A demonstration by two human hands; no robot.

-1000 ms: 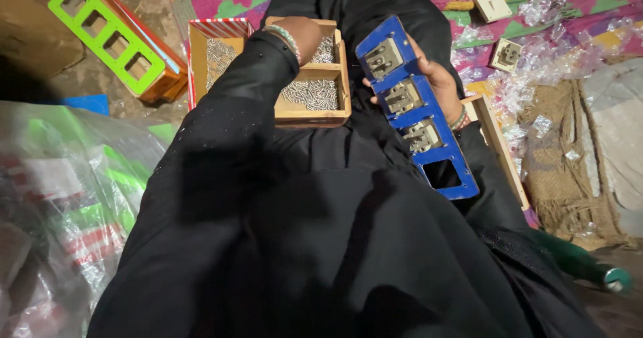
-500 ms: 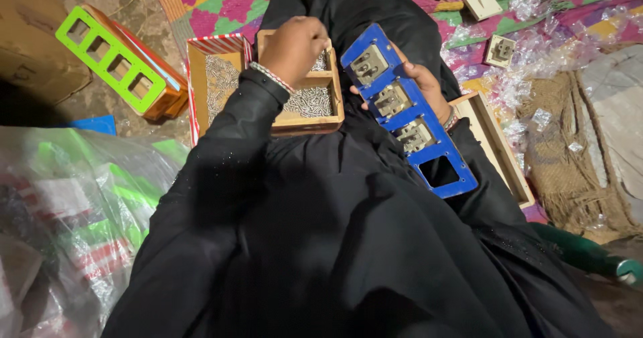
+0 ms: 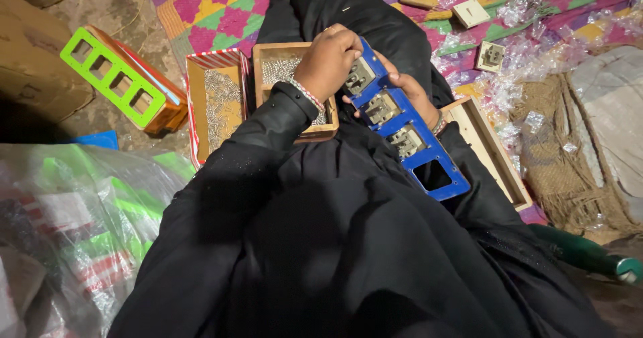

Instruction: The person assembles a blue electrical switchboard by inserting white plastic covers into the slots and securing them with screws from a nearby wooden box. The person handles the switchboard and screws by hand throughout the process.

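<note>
Head view, person seated on a patterned mat [image 3: 214, 10], black garment covering the lap.

Blue frame [image 3: 402, 120]: long plastic strip with four square cells, lying slantwise across the lap, its far end toward the top of the mat, its near end toward the right knee. Three cells hold grey metal inserts; the nearest cell is empty.

Right hand [image 3: 408, 93]: under and behind the blue frame, fingers wrapped round its far edge, thumb side showing beside the second cell. Closed on the frame and carrying it.

Left hand [image 3: 329, 62]: on top of the frame's far end, over the first cell. Fingers [image 3: 348, 43] bunched and curled narrow, tips pressed down at the first insert. Whether they pinch a small part cannot be told; the tips hide it. The frame lies directly beneath these fingertips and touches them.

Wooden box [image 3: 295, 66]: just left of the frame, on the lap edge, holding small silvery pins; the left forearm crosses over it. Red-striped carton [image 3: 214, 100] touches its left side, also filled with pins.

Green frame [image 3: 110, 77]: same four-cell form, resting on an orange box well to the left, on bare ground.

Long wooden tray [image 3: 492, 150]: to the right of the blue frame's near end. Clear plastic wrappers [image 3: 509, 87] are scattered over the mat's right part.
</note>
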